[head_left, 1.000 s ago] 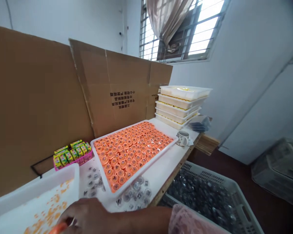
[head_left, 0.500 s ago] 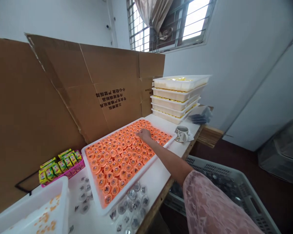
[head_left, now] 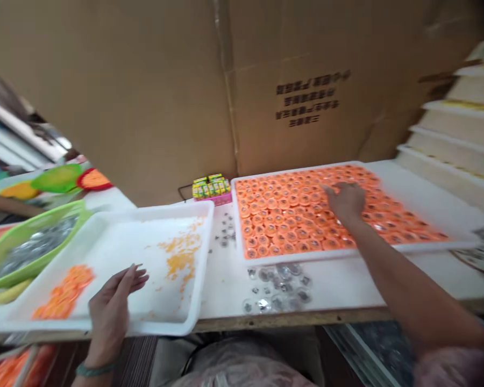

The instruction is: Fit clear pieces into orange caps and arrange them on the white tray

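Note:
My left hand (head_left: 112, 303) is over the near side of a white tray (head_left: 121, 231), thumb and forefinger pinched. What lies between the fingertips is too small to make out. Inside that tray are a pile of orange discs (head_left: 66, 290) and a scatter of yellow-orange bits (head_left: 181, 258). My right hand (head_left: 348, 203) is slightly blurred above a second white tray (head_left: 403, 207), packed with rows of round orange-rimmed pieces (head_left: 282, 215) with small dark pictures. Its thumb stands apart from the other fingers, and I see nothing held.
Clear round pieces (head_left: 280, 287) lie loose between the tray and the table's wooden edge. A pink basket (head_left: 213, 199) holds small yellow-green packets. At left is a green basket (head_left: 12, 242) of clear pieces. Cardboard (head_left: 165, 107) stands behind; stacked trays (head_left: 447, 145) rise at right.
The view has swung left and down, bringing my left hand and the whole left tray into sight. My right hand is still over the orange pieces, its fingers now more spread.

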`<action>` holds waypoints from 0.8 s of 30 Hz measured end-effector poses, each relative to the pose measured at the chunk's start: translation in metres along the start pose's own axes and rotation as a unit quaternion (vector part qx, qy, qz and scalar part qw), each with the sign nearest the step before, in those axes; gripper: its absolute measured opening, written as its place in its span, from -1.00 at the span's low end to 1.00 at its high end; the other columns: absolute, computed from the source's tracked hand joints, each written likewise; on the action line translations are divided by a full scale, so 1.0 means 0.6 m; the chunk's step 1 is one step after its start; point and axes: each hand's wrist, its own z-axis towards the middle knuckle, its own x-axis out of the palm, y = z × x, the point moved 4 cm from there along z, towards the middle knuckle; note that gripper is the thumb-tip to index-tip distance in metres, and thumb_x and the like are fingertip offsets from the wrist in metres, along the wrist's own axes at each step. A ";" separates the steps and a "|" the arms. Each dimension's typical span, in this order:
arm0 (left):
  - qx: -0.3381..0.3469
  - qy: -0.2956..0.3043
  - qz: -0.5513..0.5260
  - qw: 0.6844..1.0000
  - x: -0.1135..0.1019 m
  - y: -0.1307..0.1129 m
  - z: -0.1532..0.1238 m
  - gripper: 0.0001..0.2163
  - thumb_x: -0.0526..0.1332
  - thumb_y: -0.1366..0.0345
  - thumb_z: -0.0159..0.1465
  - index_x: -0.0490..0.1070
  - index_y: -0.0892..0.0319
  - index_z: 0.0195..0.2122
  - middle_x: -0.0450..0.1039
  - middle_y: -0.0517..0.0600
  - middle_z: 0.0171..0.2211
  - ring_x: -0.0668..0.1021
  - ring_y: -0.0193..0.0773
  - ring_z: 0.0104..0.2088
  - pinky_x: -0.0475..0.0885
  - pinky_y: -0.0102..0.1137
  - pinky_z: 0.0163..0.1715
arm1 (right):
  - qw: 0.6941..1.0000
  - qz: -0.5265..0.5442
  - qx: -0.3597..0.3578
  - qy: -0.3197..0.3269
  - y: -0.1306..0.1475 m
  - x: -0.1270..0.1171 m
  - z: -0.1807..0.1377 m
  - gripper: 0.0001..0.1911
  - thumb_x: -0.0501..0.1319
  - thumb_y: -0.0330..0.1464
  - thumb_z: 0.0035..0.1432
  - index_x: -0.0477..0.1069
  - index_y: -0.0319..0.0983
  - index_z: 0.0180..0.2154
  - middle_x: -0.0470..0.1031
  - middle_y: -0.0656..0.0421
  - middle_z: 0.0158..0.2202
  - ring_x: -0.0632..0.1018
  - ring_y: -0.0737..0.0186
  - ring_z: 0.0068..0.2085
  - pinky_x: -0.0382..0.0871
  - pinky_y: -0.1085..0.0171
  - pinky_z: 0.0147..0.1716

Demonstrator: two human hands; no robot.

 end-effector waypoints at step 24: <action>0.100 -0.072 0.070 0.990 -0.003 0.002 0.018 -0.61 0.05 0.00 0.22 0.44 0.24 -0.28 0.52 0.09 -0.35 0.57 -0.19 -0.33 0.47 -0.33 -0.32 | 0.803 0.137 -0.568 0.117 0.203 0.041 -0.600 -0.73 -0.05 -0.42 0.28 0.36 -0.34 -0.11 0.43 0.00 -0.23 0.46 0.14 -0.19 0.35 0.15 -0.20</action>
